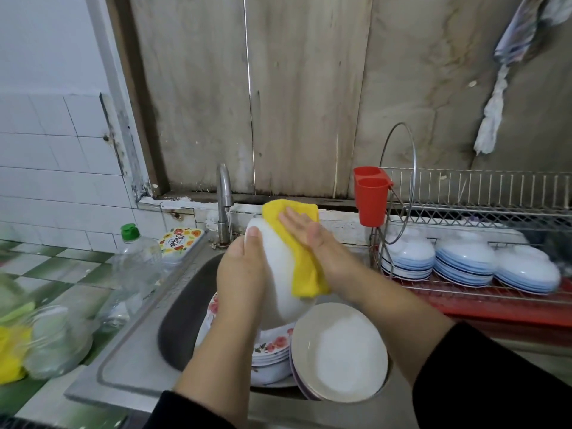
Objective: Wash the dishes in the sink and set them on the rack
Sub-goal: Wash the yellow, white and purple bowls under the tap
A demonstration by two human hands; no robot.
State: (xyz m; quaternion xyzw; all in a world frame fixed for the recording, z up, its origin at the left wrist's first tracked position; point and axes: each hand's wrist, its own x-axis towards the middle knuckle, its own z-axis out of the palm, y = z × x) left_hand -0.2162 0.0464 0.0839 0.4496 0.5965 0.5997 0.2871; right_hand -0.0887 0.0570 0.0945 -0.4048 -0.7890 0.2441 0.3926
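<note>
I hold a white bowl (278, 274) tilted on edge above the steel sink (182, 301). My left hand (243, 270) grips its rim, thumb on top. My right hand (305, 235) presses a yellow cloth (301, 258) flat against the bowl's outer side with straight fingers. Below in the sink lie a stack of floral plates (272, 351) and a stack of beige plates (340, 351). The metal dish rack (476, 212) stands to the right with three stacks of blue-rimmed bowls (464, 261) turned upside down.
A faucet (224, 199) rises behind the bowl. A red utensil cup (370, 195) hangs on the rack's left end. On the left counter stand a clear bottle with a green cap (133, 264), a floral box (179, 243), glass jars (58, 342) and another yellow cloth (10, 354).
</note>
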